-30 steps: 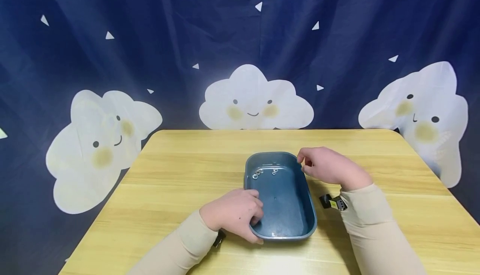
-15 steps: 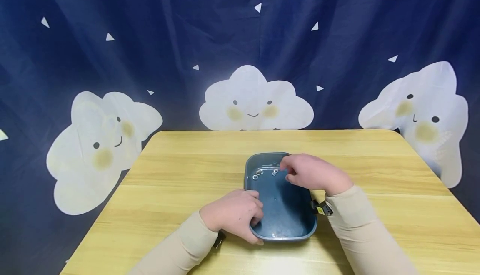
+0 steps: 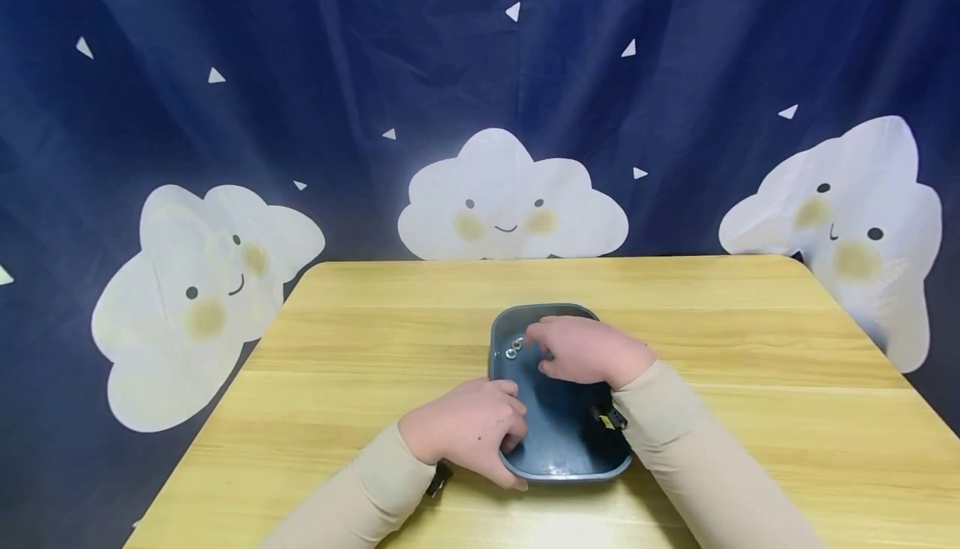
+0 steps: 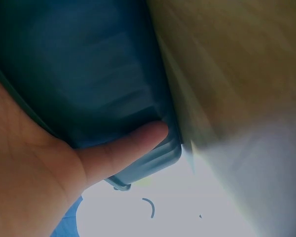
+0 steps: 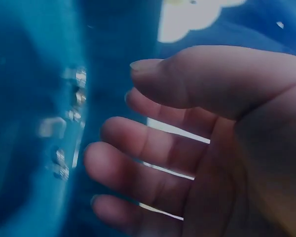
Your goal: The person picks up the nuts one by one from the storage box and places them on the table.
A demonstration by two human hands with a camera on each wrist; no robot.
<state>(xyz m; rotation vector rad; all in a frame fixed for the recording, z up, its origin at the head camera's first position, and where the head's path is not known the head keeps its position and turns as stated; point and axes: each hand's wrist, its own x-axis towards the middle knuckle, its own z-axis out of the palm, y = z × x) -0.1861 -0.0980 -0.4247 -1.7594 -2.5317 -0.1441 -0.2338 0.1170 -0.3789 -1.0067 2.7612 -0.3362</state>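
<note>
A dark blue plastic bin (image 3: 558,441) lies on the table. My left hand (image 3: 465,432) grips its near left wall, fingers curled over the rim to the inside. In the left wrist view the thumb (image 4: 121,153) presses the outer wall. Over the bin's far half hovers my right hand (image 3: 588,351), its fingers bent loosely and nothing between them. Several small shiny round pieces (image 3: 512,353) lie by the far left corner; in the right wrist view more shiny pieces (image 5: 61,165) show beyond the fingertips, apart from them. Their exact kind is too blurred to tell.
The wooden table (image 3: 375,324) extends on all sides of the bin. Behind it hangs a dark blue curtain (image 3: 450,49) printed with white clouds. A small black strap device (image 3: 609,417) sits at the right wrist.
My right hand has moved left from the bin's far right rim to above its inside, now covering some of the small pieces. The left hand and the bin have stayed put.
</note>
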